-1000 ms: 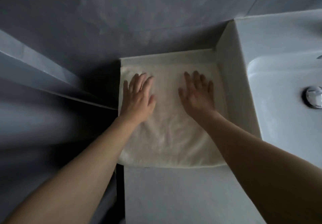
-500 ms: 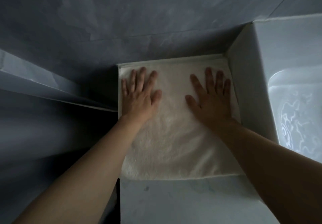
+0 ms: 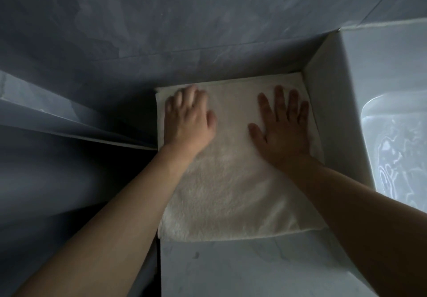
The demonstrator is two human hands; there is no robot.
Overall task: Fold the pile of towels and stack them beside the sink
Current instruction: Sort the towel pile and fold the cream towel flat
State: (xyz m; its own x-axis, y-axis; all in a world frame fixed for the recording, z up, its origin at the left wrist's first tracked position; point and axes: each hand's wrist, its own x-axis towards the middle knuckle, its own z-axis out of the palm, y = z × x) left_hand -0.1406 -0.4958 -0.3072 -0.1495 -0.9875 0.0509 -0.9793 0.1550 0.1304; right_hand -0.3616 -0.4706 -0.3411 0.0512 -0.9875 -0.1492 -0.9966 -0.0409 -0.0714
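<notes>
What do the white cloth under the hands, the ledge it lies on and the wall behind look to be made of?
Towel: looks like cotton terry, cream white, with a fuzzy looped nap. Ledge: pale stone or a stone-look slab, smooth, with faint grey veining; which one is unclear. Wall: large grey tiles, matte, marbled, with thin joint lines. Both hands, left and right, press flat on the towel.

Counter bears towel (folded).
</notes>
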